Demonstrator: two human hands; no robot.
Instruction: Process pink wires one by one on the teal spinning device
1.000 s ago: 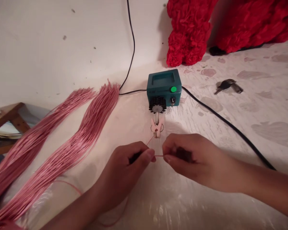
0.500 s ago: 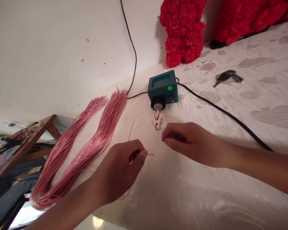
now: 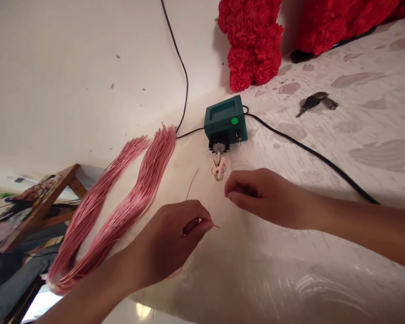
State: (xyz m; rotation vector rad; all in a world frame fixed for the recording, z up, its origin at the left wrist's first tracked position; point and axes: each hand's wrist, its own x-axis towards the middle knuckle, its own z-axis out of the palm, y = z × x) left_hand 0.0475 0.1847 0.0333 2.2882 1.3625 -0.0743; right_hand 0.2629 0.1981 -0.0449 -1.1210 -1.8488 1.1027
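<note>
My left hand [image 3: 170,245] is closed in a pinch on a thin pink cord [image 3: 192,183]. A short tip of that cord pokes out past the thumb, and another length rises behind the knuckles. My right hand [image 3: 268,196] is also closed, thumb against the curled fingers; whatever it may hold is hidden. Just beyond the right fingertips, apart from them, is a small pink clip [image 3: 218,169] on the shaft of a teal motor box [image 3: 224,118] with a green button. Left of my hands lies a long looped bundle of pink cords [image 3: 138,191].
A black cable [image 3: 310,147] runs from the box toward the right forearm. Red artificial flowers [image 3: 254,45] stand at the back. A dark key-like object [image 3: 315,103] lies on the patterned table cover [image 3: 374,121]. A wooden frame [image 3: 59,193] is at the left.
The cord tip beyond my left thumb now shows shorter and slants downward. My left hand has shifted slightly right, nearer the right one. The whole view has shifted a little.
</note>
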